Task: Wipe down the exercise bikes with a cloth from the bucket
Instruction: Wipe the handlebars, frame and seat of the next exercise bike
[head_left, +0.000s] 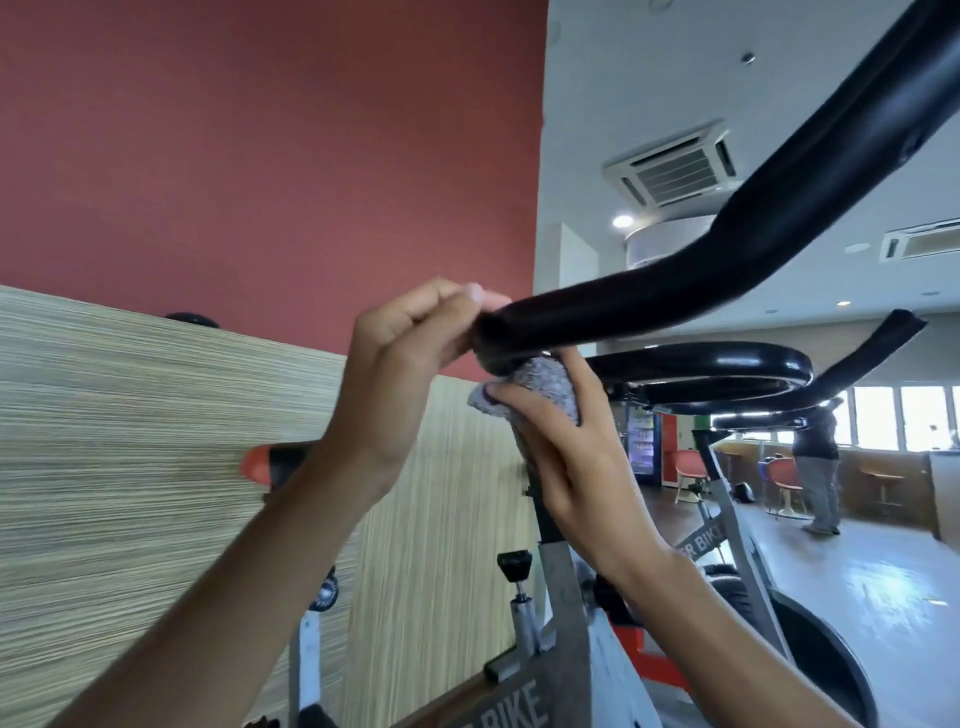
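The left grip (410, 353) is clenched round the tip of the black handlebar (649, 306). Just beneath it, the right grip (566, 457) grasps a grey cloth (550, 384), which touches the underside of that bar end. The grey bike (566, 587) stands below, beside a striped panel (156, 415).

The left hand (410, 353) grips the end of the handlebar (675, 296), and the right hand (566, 457) holds the cloth (540, 389) just under it. The bike frame (563, 597) is below them, with a wall panel (156, 441) to the left and a second bike (727, 540) behind.
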